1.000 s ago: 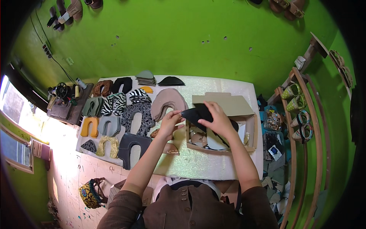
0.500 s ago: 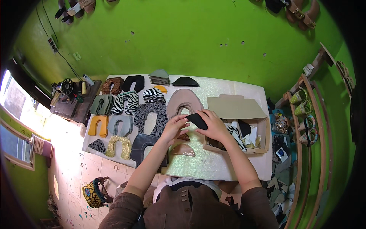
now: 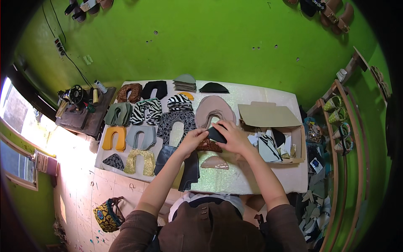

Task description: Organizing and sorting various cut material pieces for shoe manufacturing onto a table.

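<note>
My right hand (image 3: 232, 135) grips a small black leather-like piece (image 3: 215, 135) from its right side, fingers along the top edge. At the piece's left end, my left hand (image 3: 193, 140) closes thumb and fingers on it. Whether this is one layer or a stack, I cannot tell. Beyond my hands lies a stack of beige U-shaped pieces (image 3: 210, 107). Partly under my hands is a brown patterned piece (image 3: 210, 146); nearer me rests a tan half-round piece (image 3: 215, 163). Left of my hands are dark U-shaped pieces (image 3: 167, 157) and grey-black patterned ones (image 3: 166, 126).
An open cardboard box (image 3: 297, 145) of scraps stands on the right of the white table (image 3: 247, 180). Stacks of zebra-print (image 3: 138, 113), yellow (image 3: 110, 138) and gold (image 3: 133, 163) pieces fill the left. A sewing machine (image 3: 76, 96) stands further left; a sandal rack (image 3: 336, 126) is at right.
The whole view has shifted, so the table sits further right in the picture. My left fingers have come in against the black piece's left end. My right hand keeps its grip.
</note>
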The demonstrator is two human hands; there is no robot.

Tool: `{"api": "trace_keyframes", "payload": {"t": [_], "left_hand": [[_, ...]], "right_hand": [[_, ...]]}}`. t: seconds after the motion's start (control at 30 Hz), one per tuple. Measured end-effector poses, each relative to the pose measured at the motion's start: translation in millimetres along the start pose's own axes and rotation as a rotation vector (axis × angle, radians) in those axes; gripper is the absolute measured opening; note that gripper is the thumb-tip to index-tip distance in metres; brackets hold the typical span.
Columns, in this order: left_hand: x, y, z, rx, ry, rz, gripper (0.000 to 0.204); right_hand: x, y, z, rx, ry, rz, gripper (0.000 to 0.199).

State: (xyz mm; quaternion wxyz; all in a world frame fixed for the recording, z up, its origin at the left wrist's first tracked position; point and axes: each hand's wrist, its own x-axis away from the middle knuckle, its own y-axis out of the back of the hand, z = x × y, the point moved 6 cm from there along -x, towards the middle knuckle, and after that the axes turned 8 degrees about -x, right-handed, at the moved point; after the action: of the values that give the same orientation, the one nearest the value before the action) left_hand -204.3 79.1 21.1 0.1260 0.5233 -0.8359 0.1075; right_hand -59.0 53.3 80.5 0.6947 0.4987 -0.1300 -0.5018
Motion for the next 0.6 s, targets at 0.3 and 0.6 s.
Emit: {"api": "trace_keyframes", "payload": {"t": [0.3, 0.6], "left_hand": [[4, 22, 10, -0.011, -0.041, -0.008, 0.022], [36, 2, -46, -0.92, -0.694, -0.201, 0.064]], "right_hand": [[-6, -4, 7, 0.003, -0.043, -0.067, 0.078], [-10, -14, 7, -0.075, -0.032, -0.036, 0.075]]}}
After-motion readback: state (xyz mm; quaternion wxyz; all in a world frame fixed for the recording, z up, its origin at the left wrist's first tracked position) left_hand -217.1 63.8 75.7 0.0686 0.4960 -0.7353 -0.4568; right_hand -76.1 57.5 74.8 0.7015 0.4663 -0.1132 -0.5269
